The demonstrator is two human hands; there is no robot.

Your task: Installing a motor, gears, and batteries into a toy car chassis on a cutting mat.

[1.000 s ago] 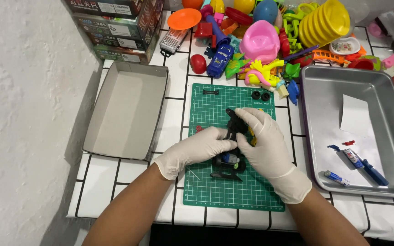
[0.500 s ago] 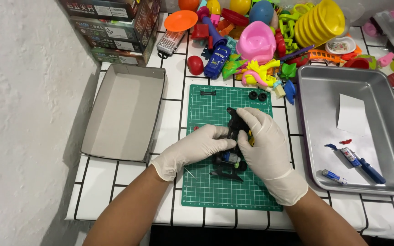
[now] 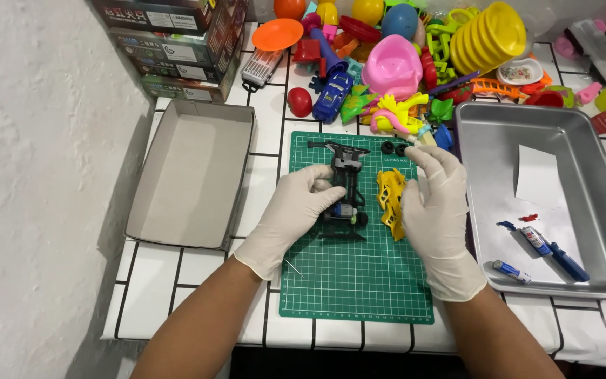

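Note:
A black toy car chassis (image 3: 346,184) lies on the green cutting mat (image 3: 356,281). My left hand (image 3: 294,214), in a white glove, grips its left side near the rear wheels. A yellow car body shell (image 3: 391,200) rests on the mat just right of the chassis. My gloved right hand (image 3: 440,207) lies beside the shell, thumb against its edge and fingers loosely curled, with nothing seen in them. Two small black wheels (image 3: 394,149) sit at the mat's top edge, just beyond my right fingertips.
A shallow grey cardboard box (image 3: 191,182) lies left of the mat. A metal tray (image 3: 583,274) on the right holds a white paper, a blue pen and small parts. Colourful plastic toys (image 3: 401,70) crowd the back, stacked boxes (image 3: 177,42) stand back left, and a white wall is on the left.
The yellow shell has come off the chassis and now lies beside it. My hands, which were together over the car, have moved apart, the right one going right.

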